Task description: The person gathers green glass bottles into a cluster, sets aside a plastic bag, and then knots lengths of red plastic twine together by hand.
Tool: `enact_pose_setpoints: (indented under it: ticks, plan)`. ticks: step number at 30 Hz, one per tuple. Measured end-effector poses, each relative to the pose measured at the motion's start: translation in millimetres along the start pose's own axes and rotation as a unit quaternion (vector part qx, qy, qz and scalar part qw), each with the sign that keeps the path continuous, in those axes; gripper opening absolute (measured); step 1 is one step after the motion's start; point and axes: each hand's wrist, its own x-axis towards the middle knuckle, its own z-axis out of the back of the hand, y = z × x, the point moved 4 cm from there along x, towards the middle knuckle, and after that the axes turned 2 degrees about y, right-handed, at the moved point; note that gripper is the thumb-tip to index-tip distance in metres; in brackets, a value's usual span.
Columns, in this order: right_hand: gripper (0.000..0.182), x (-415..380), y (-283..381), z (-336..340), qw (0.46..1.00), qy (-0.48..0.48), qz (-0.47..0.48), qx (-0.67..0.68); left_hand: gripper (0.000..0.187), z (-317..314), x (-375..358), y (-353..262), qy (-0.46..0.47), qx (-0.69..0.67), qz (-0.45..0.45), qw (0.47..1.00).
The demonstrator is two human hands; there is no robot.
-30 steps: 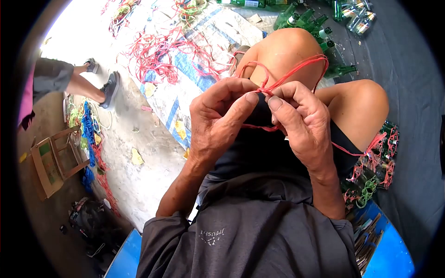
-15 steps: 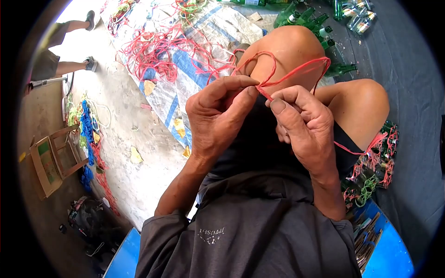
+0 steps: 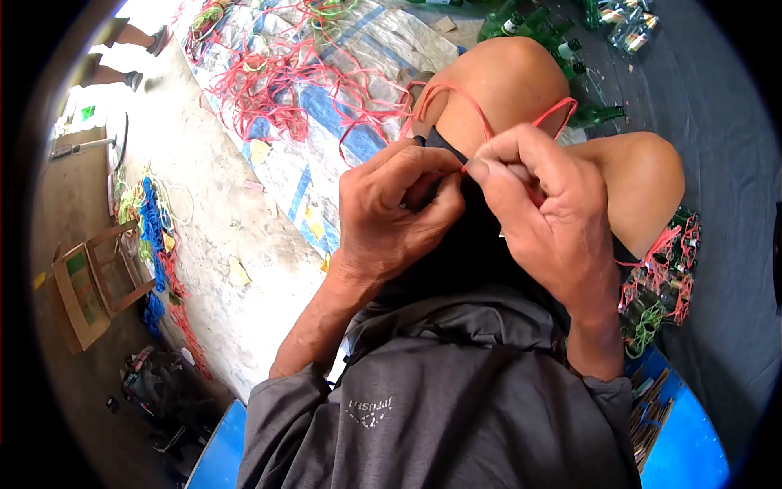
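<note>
My left hand is closed in a pinch, thumb against fingertips, on the red string in front of my lap. Close beside it, my right hand also pinches the red string, with the fingertips of both hands nearly touching. Loops of the red string rise over my bent knee and run toward the tangled pink-red string on the sheet. Most of the string between my fingers is hidden by them.
Green bottles lie beyond my knees on dark cloth. Netted bottles are at right, above a blue box of sticks. A white-and-blue sheet covers the floor. Another person's legs show at upper left, above a cardboard box.
Both hands have moved down slightly, and my right hand has turned and shifted right. The string loop above them has sunk behind my right hand. The other person's legs have moved up and left.
</note>
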Motion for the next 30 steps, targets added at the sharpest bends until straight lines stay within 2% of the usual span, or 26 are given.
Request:
enact_pose_setpoints:
  ticks: [3, 6, 8, 12, 17, 19, 21, 23, 26, 30]
  plan:
    - [0.004, 20, 6, 8, 0.984, 0.004, 0.135, -0.117, 0.016, 1, 0, 0, 0.018, -0.038, 0.004, 0.999]
    - [0.003, 38, 15, 15, 0.955, 0.055, 0.161, -0.244, 0.014, 5, 1, -5, 0.044, -0.055, 0.011, 0.997]
    - [0.003, 51, 14, 16, 0.935, 0.069, 0.221, -0.269, 0.013, 8, 0, -4, 0.05, -0.067, 0.012, 0.996]
    - [0.009, 73, -6, 11, 0.951, 0.156, 0.199, -0.18, 0.014, 12, -2, 4, 0.027, -0.082, 0.005, 0.996]
    - [0.025, 76, -24, 4, 0.968, 0.19, 0.135, -0.096, 0.014, 13, -5, 12, 0.011, -0.105, 0.001, 0.994]
    - [0.025, 77, -27, 3, 0.958, 0.175, 0.201, -0.108, 0.015, 14, -5, 12, 0.002, -0.078, -0.003, 0.997]
    - [0.024, 77, -23, 2, 0.958, 0.2, 0.173, -0.114, 0.016, 14, -5, 12, -0.008, -0.07, -0.008, 0.997]
    - [0.022, 72, -18, 4, 0.957, 0.264, 0.051, -0.111, 0.016, 10, -5, 12, -0.021, -0.081, -0.013, 0.996]
    - [0.019, 71, -20, 1, 0.952, 0.284, 0.056, -0.1, 0.017, 9, -4, 12, -0.036, -0.091, -0.031, 0.995]
    - [0.018, 69, -21, -1, 0.952, 0.276, 0.069, -0.112, 0.011, 8, -8, 10, -0.005, -0.113, 0.021, 0.993]
